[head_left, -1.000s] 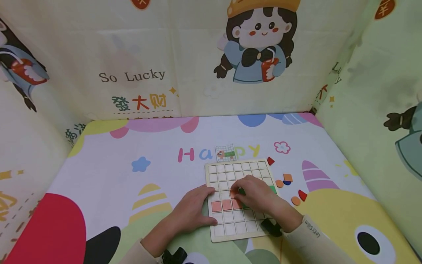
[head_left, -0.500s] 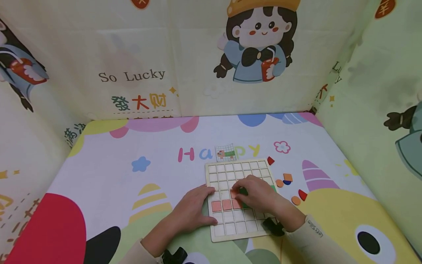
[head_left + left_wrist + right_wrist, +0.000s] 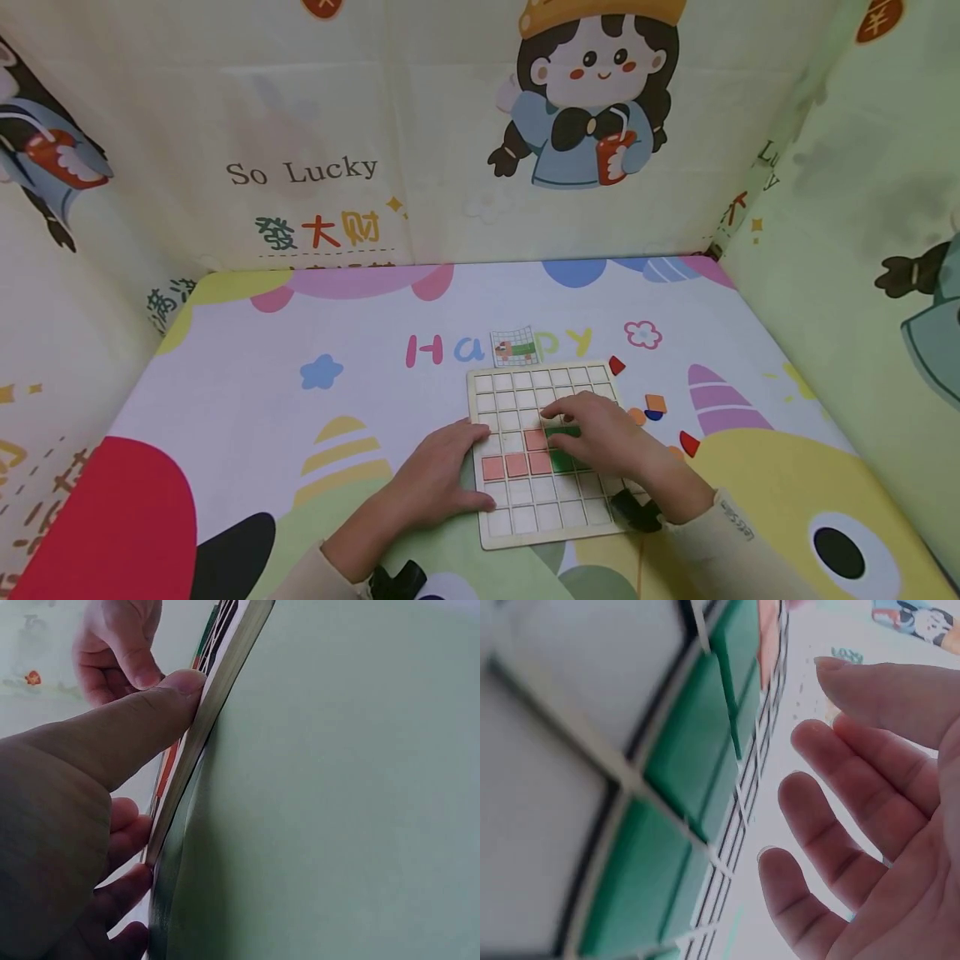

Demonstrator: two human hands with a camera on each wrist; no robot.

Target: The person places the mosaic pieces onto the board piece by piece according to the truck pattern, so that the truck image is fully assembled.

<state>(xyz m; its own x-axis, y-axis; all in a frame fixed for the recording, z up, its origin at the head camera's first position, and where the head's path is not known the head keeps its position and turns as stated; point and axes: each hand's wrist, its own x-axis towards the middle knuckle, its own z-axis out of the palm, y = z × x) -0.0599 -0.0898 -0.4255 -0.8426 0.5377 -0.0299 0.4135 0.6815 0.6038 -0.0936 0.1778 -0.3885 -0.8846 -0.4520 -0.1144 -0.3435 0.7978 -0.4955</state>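
Observation:
A wooden grid board (image 3: 513, 521) lies on the patterned table cover, with pink square tiles (image 3: 516, 464) and green tiles (image 3: 562, 461) set in its cells. My left hand (image 3: 438, 471) rests at the board's left side, thumb and fingers spread along the edge. In the left wrist view, that thumb (image 3: 142, 724) touches the board's rim. Over the green tiles hovers my right hand (image 3: 603, 433), hiding part of them. From the right wrist, its fingers (image 3: 817, 832) show loosely bent and apart from the thumb, with nothing between them.
Behind the board lies a small picture card (image 3: 513, 347) with a gridded drawing. Loose pieces sit to the right: a red piece (image 3: 617, 366), an orange square (image 3: 655, 403), a dark blue piece (image 3: 654, 415) and another red piece (image 3: 688, 444). Printed cloth walls (image 3: 435, 125) surround the table.
My right hand has drawn back to the right from the upper pink tile, uncovering it and leaving it in its cell. The left hand stays at the board's edge.

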